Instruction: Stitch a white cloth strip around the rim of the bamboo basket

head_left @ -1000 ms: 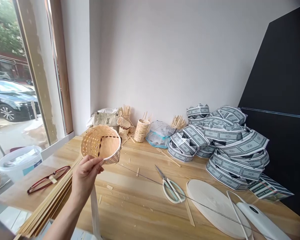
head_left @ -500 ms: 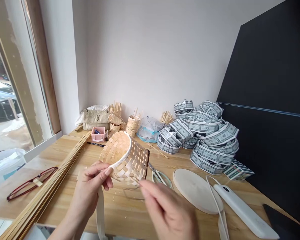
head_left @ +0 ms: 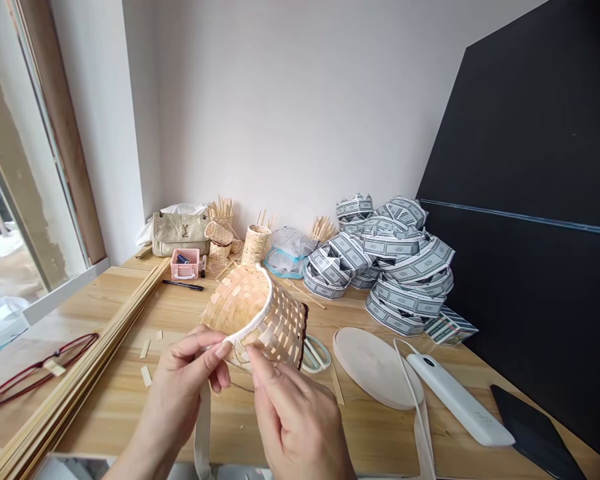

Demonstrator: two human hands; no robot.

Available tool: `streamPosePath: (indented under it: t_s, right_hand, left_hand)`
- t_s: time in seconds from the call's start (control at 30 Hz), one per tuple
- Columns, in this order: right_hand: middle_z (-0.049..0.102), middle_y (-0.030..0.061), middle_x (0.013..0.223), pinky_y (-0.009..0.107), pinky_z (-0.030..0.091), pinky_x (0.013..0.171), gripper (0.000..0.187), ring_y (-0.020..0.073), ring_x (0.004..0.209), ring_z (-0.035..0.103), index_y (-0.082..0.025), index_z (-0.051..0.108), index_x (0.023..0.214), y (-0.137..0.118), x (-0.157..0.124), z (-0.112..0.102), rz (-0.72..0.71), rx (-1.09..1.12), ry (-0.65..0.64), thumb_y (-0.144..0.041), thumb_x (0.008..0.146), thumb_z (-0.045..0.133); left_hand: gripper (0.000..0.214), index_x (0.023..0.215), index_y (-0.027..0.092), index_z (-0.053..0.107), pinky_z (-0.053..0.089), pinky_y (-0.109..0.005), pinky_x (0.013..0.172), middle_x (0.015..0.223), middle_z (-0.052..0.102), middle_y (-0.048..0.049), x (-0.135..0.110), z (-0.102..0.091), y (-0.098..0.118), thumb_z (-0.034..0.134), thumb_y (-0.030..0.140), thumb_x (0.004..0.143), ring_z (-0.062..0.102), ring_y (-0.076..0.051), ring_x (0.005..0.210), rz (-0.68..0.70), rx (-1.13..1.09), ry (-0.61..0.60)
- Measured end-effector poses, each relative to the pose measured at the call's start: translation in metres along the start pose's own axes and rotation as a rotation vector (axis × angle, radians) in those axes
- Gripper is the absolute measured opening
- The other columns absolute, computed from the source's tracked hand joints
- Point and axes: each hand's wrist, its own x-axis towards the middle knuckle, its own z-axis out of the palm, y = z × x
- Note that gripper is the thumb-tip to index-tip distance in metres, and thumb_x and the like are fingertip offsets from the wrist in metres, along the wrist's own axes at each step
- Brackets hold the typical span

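Observation:
A woven bamboo basket is tilted on its side above the table, its mouth toward the left. White trim runs along its rim, and a dark band edges its far end. My left hand pinches the rim and trim at the near side; a cream cloth strip hangs below it. Close by, my right hand has thumb and forefinger pressed together near the rim. A thin thread loops between the fingers; whether a needle is in the right fingertips is hidden.
Scissors lie behind the basket. On the right are a roll of cream tape, a white device and stacked patterned bands. Bamboo strips, glasses and a pink box are on the left.
My right hand has come from the lower right up to the rim, beside my left hand. The left hand keeps its pinch on the basket. The whole view has shifted slightly.

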Motion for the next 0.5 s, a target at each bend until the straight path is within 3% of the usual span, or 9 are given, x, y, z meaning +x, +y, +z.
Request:
streamPosePath:
  t_s: [0.5]
  right_hand:
    - [0.068, 0.0089, 0.072, 0.024, 0.053, 0.055, 0.031, 0.0167, 0.060, 0.065, -0.005, 0.062, 0.100, -0.0032, -0.0025, -0.0028, 0.019, 0.013, 0.002, -0.004, 0.083, 0.036]
  left_hand:
    - [0.017, 0.070, 0.018, 0.073, 0.037, -0.015, 0.042, 0.044, 0.052, 0.0024, -0.0030, 0.0010, -0.0004, 0.075, 0.033, 0.064, 0.045, -0.006, 0.041, 0.002, 0.031, 0.000]
